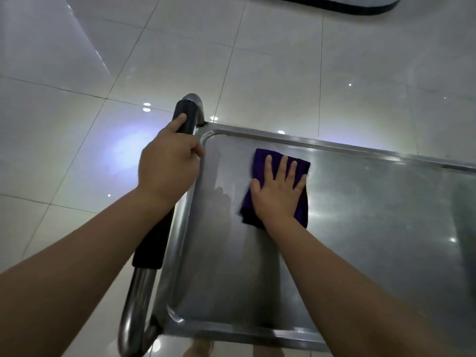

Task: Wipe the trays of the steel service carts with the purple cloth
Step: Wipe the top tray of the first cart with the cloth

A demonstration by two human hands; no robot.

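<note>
The steel cart's top tray [373, 228] fills the lower right of the head view, shiny with a raised rim. A folded purple cloth [262, 161] lies flat on the tray near its far left corner. My right hand [278, 194] presses on the cloth with straight, spread fingers. My left hand [167, 166] grips the black padded handle [184, 117] of the cart at the tray's left end, fingers curled round it.
Glossy pale floor tiles [283, 60] surround the cart. The steel handle tube [134, 313] bends down at the near left. A dark-edged curved object [360, 6] lies at the top right. A foot shows under the tray's near edge.
</note>
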